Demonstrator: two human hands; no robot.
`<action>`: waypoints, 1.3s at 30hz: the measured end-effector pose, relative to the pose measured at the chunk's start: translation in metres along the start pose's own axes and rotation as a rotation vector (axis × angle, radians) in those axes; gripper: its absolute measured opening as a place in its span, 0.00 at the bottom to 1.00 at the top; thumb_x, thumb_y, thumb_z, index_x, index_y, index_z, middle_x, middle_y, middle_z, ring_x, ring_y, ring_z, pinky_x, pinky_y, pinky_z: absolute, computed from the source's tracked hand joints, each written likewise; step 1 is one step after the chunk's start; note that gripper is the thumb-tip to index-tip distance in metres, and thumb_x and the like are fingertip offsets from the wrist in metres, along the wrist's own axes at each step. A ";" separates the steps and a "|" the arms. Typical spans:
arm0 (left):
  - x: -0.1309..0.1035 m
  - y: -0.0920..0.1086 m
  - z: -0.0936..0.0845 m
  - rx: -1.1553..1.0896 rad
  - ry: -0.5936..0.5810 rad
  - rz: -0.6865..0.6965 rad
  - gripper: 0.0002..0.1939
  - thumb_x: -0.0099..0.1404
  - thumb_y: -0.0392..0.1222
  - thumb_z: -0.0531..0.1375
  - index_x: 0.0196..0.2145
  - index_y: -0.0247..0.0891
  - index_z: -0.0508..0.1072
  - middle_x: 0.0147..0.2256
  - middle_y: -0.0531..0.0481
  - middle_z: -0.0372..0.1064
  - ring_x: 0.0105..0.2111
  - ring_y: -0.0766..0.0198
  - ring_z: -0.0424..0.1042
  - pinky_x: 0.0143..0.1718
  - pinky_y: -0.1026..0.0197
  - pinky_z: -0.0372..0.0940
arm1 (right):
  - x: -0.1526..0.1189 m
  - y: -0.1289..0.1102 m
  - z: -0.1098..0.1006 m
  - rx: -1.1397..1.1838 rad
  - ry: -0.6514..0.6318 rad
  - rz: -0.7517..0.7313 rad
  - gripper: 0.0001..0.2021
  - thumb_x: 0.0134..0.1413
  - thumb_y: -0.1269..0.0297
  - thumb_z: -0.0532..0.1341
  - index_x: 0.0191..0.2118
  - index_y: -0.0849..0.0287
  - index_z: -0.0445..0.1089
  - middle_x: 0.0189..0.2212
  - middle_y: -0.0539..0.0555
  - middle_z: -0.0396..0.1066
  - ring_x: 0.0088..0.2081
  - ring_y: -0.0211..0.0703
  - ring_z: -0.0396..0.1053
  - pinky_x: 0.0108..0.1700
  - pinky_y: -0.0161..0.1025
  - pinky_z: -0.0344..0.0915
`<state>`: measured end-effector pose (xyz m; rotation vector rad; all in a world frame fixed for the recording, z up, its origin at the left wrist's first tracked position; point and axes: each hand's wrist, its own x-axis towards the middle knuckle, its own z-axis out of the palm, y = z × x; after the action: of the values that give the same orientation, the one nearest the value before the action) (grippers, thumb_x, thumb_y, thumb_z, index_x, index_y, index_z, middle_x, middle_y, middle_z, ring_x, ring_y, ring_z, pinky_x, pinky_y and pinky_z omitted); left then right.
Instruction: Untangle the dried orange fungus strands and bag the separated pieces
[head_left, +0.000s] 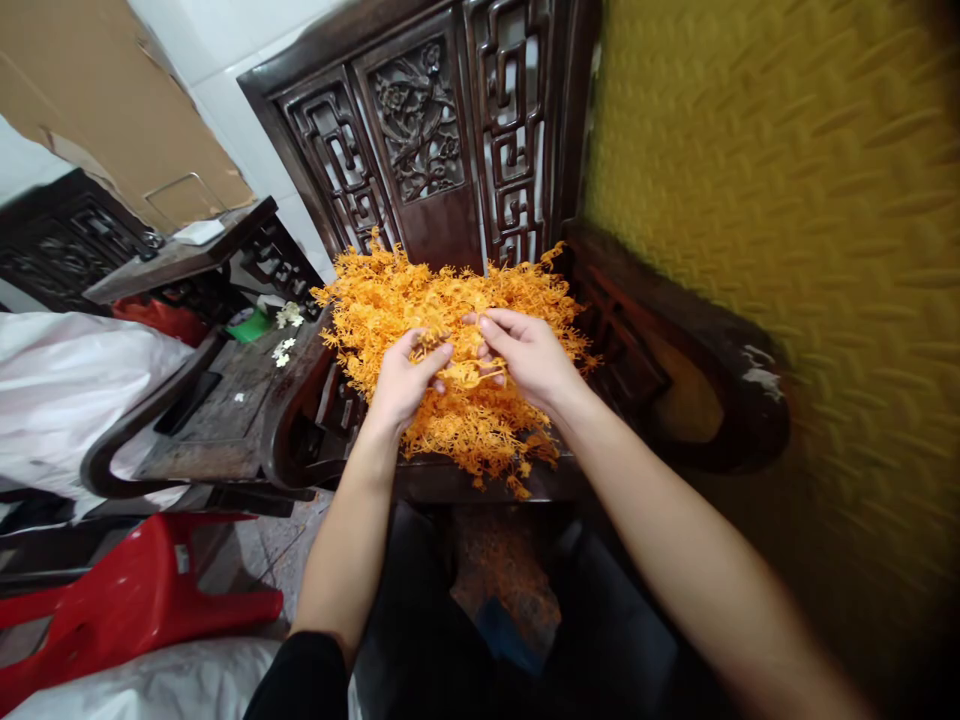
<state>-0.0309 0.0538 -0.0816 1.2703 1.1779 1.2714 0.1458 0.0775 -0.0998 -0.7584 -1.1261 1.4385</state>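
A large heap of orange artificial sprigs [480, 440] lies on the seat of a dark carved wooden chair [442, 235]. Over the middle of the heap, my left hand [411, 375] has its thumb and fingers closed on part of an orange sprig. Close beside it on the right, my right hand [525, 355] pinches the same orange material between thumb and forefinger. A thin orange stem spans the small gap between the hands. Some of the fingertips are hidden among the sprigs.
A dark wooden side table [217, 440] at the left bears small white flowers [285, 350] and a green object [249, 324]. A red plastic stool [142, 590] lies at lower left, near white sacks [67, 390]. A yellow textured surface [772, 200] rises at the right.
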 end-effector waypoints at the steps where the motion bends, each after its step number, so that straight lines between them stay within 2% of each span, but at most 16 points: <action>1: 0.001 0.001 -0.002 -0.050 0.015 -0.001 0.21 0.55 0.48 0.75 0.41 0.39 0.75 0.39 0.48 0.73 0.33 0.66 0.72 0.21 0.68 0.64 | 0.000 -0.002 0.000 0.069 -0.018 0.024 0.20 0.51 0.45 0.72 0.42 0.55 0.78 0.23 0.46 0.66 0.20 0.33 0.60 0.16 0.32 0.54; 4: 0.006 0.005 -0.008 -0.219 0.095 -0.006 0.17 0.58 0.47 0.73 0.40 0.41 0.73 0.34 0.52 0.68 0.31 0.68 0.69 0.22 0.69 0.61 | -0.002 -0.010 -0.002 0.237 -0.094 0.086 0.21 0.50 0.47 0.74 0.44 0.55 0.78 0.20 0.43 0.59 0.19 0.30 0.55 0.17 0.30 0.52; 7: 0.011 0.005 -0.014 -0.366 0.207 0.020 0.12 0.63 0.46 0.69 0.38 0.41 0.72 0.34 0.52 0.66 0.33 0.68 0.69 0.26 0.68 0.65 | -0.003 -0.014 -0.007 0.325 -0.165 0.123 0.18 0.54 0.51 0.73 0.47 0.53 0.77 0.19 0.42 0.54 0.19 0.31 0.54 0.18 0.30 0.57; 10: 0.013 0.006 -0.016 -0.422 0.255 0.031 0.09 0.67 0.46 0.67 0.38 0.40 0.73 0.36 0.49 0.68 0.36 0.65 0.71 0.31 0.66 0.68 | -0.003 -0.012 -0.009 0.335 -0.163 0.136 0.15 0.59 0.55 0.70 0.50 0.50 0.75 0.25 0.45 0.64 0.24 0.35 0.65 0.23 0.36 0.69; 12: 0.012 0.006 -0.015 -0.431 0.249 0.025 0.13 0.69 0.52 0.65 0.42 0.40 0.74 0.40 0.45 0.71 0.41 0.61 0.73 0.35 0.64 0.71 | -0.002 -0.010 -0.009 0.338 -0.138 0.138 0.14 0.61 0.55 0.68 0.51 0.48 0.74 0.29 0.48 0.69 0.29 0.40 0.72 0.28 0.42 0.75; 14: 0.010 0.007 -0.013 -0.435 0.239 0.032 0.22 0.69 0.61 0.63 0.47 0.40 0.73 0.48 0.41 0.73 0.49 0.55 0.73 0.40 0.59 0.73 | -0.001 -0.009 -0.007 0.351 -0.128 0.120 0.13 0.61 0.54 0.67 0.50 0.47 0.73 0.31 0.49 0.71 0.34 0.44 0.76 0.33 0.46 0.78; 16: 0.008 0.006 -0.009 -0.406 0.259 0.055 0.29 0.68 0.67 0.61 0.54 0.41 0.70 0.57 0.38 0.69 0.58 0.50 0.71 0.47 0.54 0.74 | -0.001 -0.008 -0.005 0.366 -0.133 0.085 0.12 0.61 0.53 0.68 0.48 0.47 0.73 0.32 0.50 0.73 0.39 0.47 0.78 0.37 0.48 0.79; 18: 0.003 0.003 -0.005 -0.272 0.349 0.124 0.33 0.68 0.68 0.60 0.59 0.43 0.67 0.64 0.37 0.63 0.63 0.48 0.67 0.52 0.51 0.72 | -0.001 -0.007 -0.003 0.379 -0.143 0.050 0.13 0.60 0.53 0.70 0.47 0.47 0.74 0.34 0.50 0.76 0.43 0.49 0.79 0.40 0.50 0.80; 19: 0.000 0.001 -0.002 -0.153 0.417 0.207 0.32 0.69 0.66 0.61 0.61 0.44 0.65 0.65 0.37 0.62 0.64 0.49 0.67 0.54 0.51 0.70 | -0.001 -0.007 -0.002 0.381 -0.148 0.035 0.13 0.59 0.53 0.70 0.47 0.47 0.74 0.35 0.50 0.77 0.44 0.49 0.80 0.41 0.49 0.80; 21: -0.007 -0.002 0.003 0.171 0.520 0.486 0.28 0.70 0.59 0.63 0.61 0.43 0.66 0.63 0.38 0.64 0.62 0.52 0.68 0.57 0.51 0.67 | 0.000 -0.005 -0.001 0.376 -0.153 -0.001 0.15 0.57 0.52 0.72 0.47 0.48 0.75 0.35 0.50 0.79 0.45 0.48 0.80 0.41 0.47 0.80; 23: -0.015 -0.004 0.009 0.519 0.477 0.797 0.18 0.71 0.50 0.64 0.55 0.43 0.72 0.55 0.41 0.70 0.57 0.54 0.69 0.58 0.50 0.65 | 0.000 -0.004 0.000 0.371 -0.153 -0.034 0.16 0.56 0.51 0.73 0.47 0.49 0.77 0.34 0.50 0.80 0.44 0.45 0.80 0.38 0.41 0.78; 25: -0.020 -0.004 0.013 0.788 0.336 0.985 0.09 0.70 0.45 0.65 0.47 0.43 0.77 0.50 0.44 0.75 0.54 0.54 0.70 0.59 0.48 0.63 | 0.000 -0.003 0.001 0.373 -0.146 -0.057 0.16 0.54 0.51 0.74 0.46 0.49 0.78 0.35 0.48 0.81 0.41 0.41 0.80 0.33 0.35 0.74; 28: -0.021 -0.005 0.015 0.949 0.233 1.012 0.09 0.70 0.46 0.67 0.45 0.43 0.80 0.50 0.44 0.76 0.52 0.54 0.70 0.56 0.49 0.63 | 0.000 -0.004 0.002 0.385 -0.151 -0.100 0.16 0.53 0.51 0.75 0.46 0.48 0.78 0.38 0.49 0.83 0.41 0.41 0.81 0.32 0.33 0.72; 31: -0.018 -0.006 0.014 0.992 0.239 0.926 0.11 0.70 0.49 0.67 0.45 0.40 0.80 0.49 0.42 0.75 0.51 0.54 0.70 0.52 0.51 0.64 | -0.001 -0.005 0.003 0.382 -0.167 -0.139 0.17 0.55 0.50 0.73 0.47 0.48 0.76 0.41 0.50 0.84 0.48 0.46 0.81 0.41 0.42 0.77; 34: -0.017 -0.005 0.013 1.045 0.249 0.877 0.12 0.69 0.52 0.67 0.40 0.41 0.80 0.45 0.45 0.77 0.49 0.54 0.70 0.50 0.51 0.61 | -0.001 -0.003 0.004 0.365 -0.147 -0.157 0.17 0.56 0.49 0.72 0.47 0.48 0.75 0.42 0.50 0.83 0.52 0.48 0.80 0.52 0.50 0.77; 39: -0.021 -0.001 0.013 1.075 0.264 0.896 0.10 0.70 0.49 0.67 0.36 0.41 0.76 0.42 0.48 0.81 0.51 0.53 0.72 0.53 0.48 0.59 | -0.001 0.002 0.011 0.393 -0.122 -0.188 0.15 0.59 0.49 0.70 0.47 0.47 0.74 0.42 0.49 0.83 0.52 0.48 0.80 0.57 0.53 0.76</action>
<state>-0.0175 0.0333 -0.0841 2.6947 1.6438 1.4643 0.1356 0.0745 -0.0979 -0.2847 -0.9359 1.4978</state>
